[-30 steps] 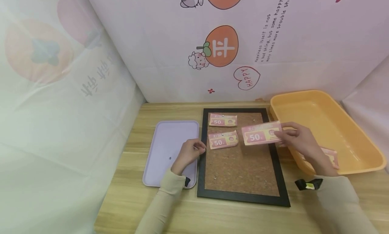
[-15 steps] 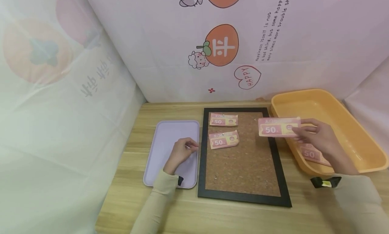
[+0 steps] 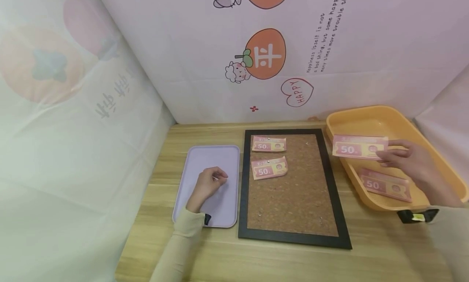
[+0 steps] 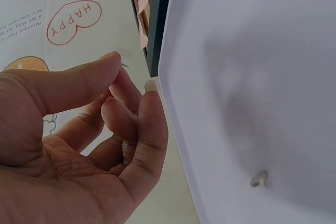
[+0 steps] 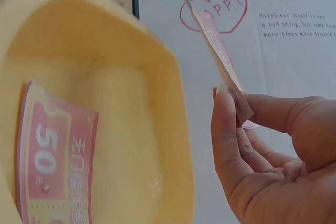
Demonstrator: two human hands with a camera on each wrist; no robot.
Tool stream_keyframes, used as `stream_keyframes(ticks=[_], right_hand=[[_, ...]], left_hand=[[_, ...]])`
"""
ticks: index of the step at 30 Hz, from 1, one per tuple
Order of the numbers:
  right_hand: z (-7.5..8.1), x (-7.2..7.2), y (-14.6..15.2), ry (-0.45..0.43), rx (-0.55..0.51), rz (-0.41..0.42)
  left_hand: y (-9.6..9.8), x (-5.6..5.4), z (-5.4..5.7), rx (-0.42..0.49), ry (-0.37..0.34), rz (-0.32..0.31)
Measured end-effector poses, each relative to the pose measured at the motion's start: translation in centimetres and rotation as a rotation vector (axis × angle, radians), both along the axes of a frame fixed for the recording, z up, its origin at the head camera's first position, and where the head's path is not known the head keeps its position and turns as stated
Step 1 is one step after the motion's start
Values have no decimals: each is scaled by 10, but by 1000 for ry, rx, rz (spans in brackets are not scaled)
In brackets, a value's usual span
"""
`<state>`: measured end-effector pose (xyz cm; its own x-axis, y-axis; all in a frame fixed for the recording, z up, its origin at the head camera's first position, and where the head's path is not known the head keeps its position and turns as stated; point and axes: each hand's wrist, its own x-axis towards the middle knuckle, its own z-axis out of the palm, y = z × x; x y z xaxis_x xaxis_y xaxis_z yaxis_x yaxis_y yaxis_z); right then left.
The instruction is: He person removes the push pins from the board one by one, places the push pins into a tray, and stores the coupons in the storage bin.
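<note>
My left hand (image 3: 207, 185) is over the lilac tray (image 3: 199, 156). Thumb and forefinger pinch a pin, whose thin metal point (image 4: 125, 66) sticks out in the left wrist view; its head is hidden. Another small pin (image 4: 259, 178) lies in the tray. My right hand (image 3: 412, 158) pinches a pink and yellow 50 coupon (image 3: 351, 147) by its right end, above the yellow basin (image 3: 379, 123). A similar coupon (image 3: 384, 185) lies in the basin. Two more coupons, an upper one (image 3: 269, 144) and a lower one (image 3: 270, 168), are pinned to the cork board (image 3: 289, 204).
The board's black frame (image 3: 293, 240) lies on the wooden table (image 3: 256, 261) between tray and basin. Small clear pins (image 3: 260, 214) stick in the bare cork. A printed white cloth (image 3: 205, 99) hangs behind, and another white cloth (image 3: 110, 160) stands at the left.
My right hand has carried its coupon right, from over the board to over the basin, uncovering the coupon lying there. My left hand has drawn left from the board's edge over the tray.
</note>
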<state>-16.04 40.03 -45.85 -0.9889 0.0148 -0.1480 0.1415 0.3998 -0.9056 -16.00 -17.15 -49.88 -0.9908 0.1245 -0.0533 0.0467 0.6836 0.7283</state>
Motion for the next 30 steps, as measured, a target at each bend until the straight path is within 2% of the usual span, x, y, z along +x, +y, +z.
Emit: stream_keyframes(ticks=[6,10,13,16,24,30], right_hand=[[-1,1,16,10,53,5],[-3,1,26,-3,63,0],[-5,2,32,-21,109,-10],[-7,3,39,-45,108,-20],[-10,3,47,-60,78,-23],[-21,3,57,-59,63,9]], left_hand=[[-12,-1,1,-17,39,44],[-19,-2,3,-26,37,81],[-23,-3,6,-36,33,91],[-27,-5,8,-51,31,93],[-36,-12,4,-85,-46,85],[-42,-17,0,-112,-89,77]])
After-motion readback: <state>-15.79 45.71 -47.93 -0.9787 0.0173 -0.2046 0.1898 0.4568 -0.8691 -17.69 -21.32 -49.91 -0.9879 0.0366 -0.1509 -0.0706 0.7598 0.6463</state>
